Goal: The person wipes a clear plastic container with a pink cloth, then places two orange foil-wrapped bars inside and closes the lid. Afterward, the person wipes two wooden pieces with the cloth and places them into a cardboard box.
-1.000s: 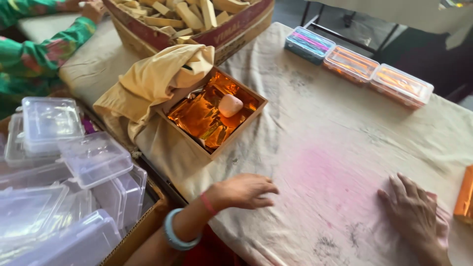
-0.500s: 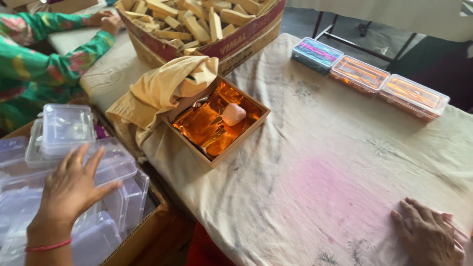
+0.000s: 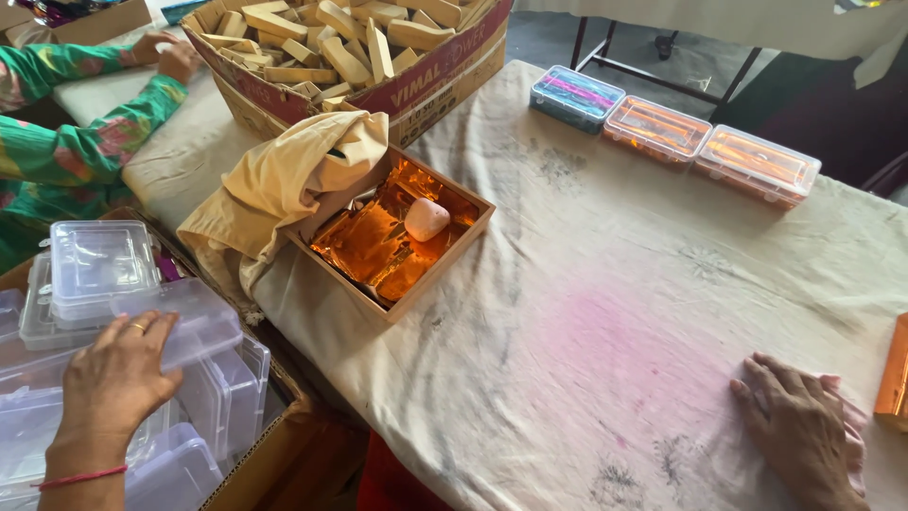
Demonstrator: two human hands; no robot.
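The biggest risk I see is in the stack of clear plastic boxes (image 3: pixel 104 378) inside the cardboard carton under my left hand (image 3: pixel 118 378). They lie loosely, one tilted over the other, so if the hand pulls one up by its edge, I think the neighbours may slide or a lid may come off. My left hand is spread open, palm down, fingers resting on the top of one clear box (image 3: pixel 194 322); it does not grip it, it only touches. This box is directly below the fingertips, and another clear box (image 3: pixel 99 265) sits just beyond the hand, further from me.

Next risk: the shallow wooden tray (image 3: pixel 445 260) lined with orange foil stands near the tabletop (image 3: pixel 605 284) edge, ahead and to the right of the left hand. A careless lift of the box could bump it, and the small pale lump (image 3: pixel 427 219) inside could roll.

My right hand (image 3: pixel 804 426) lies flat and open on the cloth, holding nothing. Just to its right is an orange foil piece (image 3: pixel 894 378), close to the fingers, and a small push could wrinkle it.

Another person's sleeve (image 3: pixel 85 142) is well apart from my left hand, on the far side.
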